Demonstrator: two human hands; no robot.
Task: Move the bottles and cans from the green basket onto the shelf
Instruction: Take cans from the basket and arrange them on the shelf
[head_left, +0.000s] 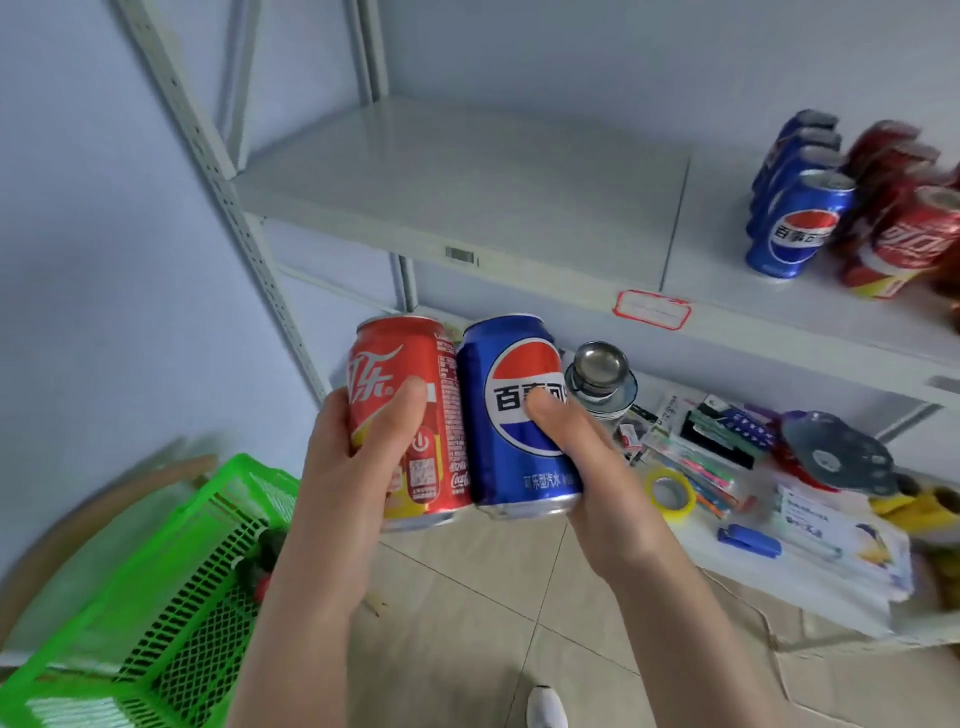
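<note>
While both arms reach forward in the head view, the left hand (353, 467) is wrapped around a red Coca-Cola can (415, 395), thumb across its front, and the right hand (597, 478) grips a blue Pepsi can (511, 415) with the thumb pressed on the logo. Both cans are upright, tilted slightly, and touch side by side in the air in front of the shelf (467, 182), below its front edge and above the tiled floor (493, 597).

On that shelf board the left and middle parts are bare. Toward its right end stands a row of Pepsi cans (800, 228) running from front to back, with a row of Coca-Cola cans (914, 239) just beside it on the right. A barcode sticker (460, 255) and a red-bordered label (652, 310) sit on the front edge.

The green basket (171, 561) lies at the lower left, well apart from the shelf; something dark and red shows inside it, too blurred to name.

On the lower shelf (857, 613), behind the Pepsi can, stands a glass jar with a metal lid (602, 374). Further right lie a roll of yellow tape (670, 493), a blue stapler (748, 540) and assorted stationery packets.
</note>
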